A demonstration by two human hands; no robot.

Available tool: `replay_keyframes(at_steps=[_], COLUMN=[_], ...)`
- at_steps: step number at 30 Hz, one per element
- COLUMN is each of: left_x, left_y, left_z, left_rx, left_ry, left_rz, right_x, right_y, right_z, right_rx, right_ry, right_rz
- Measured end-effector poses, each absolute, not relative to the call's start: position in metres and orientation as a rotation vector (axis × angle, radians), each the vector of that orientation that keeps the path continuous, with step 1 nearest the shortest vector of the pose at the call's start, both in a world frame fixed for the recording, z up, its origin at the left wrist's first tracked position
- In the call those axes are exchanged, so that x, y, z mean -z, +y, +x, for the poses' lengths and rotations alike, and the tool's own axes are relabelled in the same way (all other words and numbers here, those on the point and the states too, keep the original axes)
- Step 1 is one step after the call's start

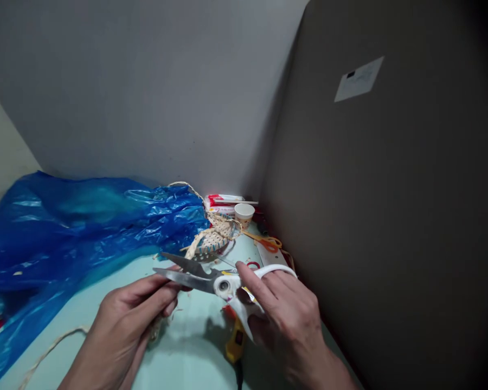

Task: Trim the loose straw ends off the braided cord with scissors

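Observation:
My right hand (287, 309) is closed round the white handles of a pair of scissors (223, 285). The two metal blades are apart and point left, just over the fingertips of my left hand (126, 311). Those fingers are pinched together on a pale braided straw cord (193, 246), which runs up behind the blades; its hold between the fingers is partly hidden. Behind the scissors lies a woven straw piece (215, 238) with blue stitching along its edge. Below the scissors rests a yellow tool (235, 341) with a black cable.
A large blue plastic sheet (106, 216) covers the left and back of the pale green table (179, 357). At the back stand a paper cup (244, 212) and red-and-white packets (223, 200). Orange-handled scissors (270, 244) lie near the dark panel (382, 216) on the right.

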State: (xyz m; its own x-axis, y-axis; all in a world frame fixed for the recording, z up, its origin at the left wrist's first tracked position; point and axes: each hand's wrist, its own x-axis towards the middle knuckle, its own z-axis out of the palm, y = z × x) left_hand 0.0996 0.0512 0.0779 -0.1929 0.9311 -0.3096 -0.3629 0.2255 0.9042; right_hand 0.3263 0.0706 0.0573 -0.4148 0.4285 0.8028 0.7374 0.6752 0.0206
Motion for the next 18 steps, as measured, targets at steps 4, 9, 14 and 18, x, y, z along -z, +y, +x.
replay_keyframes(at_steps=[4,9,14,18], left_x=[-0.0844,-0.0847,-0.0802,-0.0810], left_y=[0.0509,0.0519,0.0531,0.0521], left_z=[0.1004,0.1002,0.0984,0.0986], left_rx=[-1.296,-1.303,-1.299,-1.318], left_ry=[1.145,1.107,1.121,1.121], left_rz=[0.599,0.586,0.544,0.538], right_x=[-0.0589,-0.0583,-0.0598,-0.0575], right_y=[0.0729,0.0741,0.0733,0.0730], right_z=[0.3284,0.3299,0.3319,0.3330], right_rx=[0.526,0.535,0.593,0.616], right_ry=[-2.112,-2.091,-2.093,-2.073], right_rz=[-0.920,-0.900,-0.920,-0.934])
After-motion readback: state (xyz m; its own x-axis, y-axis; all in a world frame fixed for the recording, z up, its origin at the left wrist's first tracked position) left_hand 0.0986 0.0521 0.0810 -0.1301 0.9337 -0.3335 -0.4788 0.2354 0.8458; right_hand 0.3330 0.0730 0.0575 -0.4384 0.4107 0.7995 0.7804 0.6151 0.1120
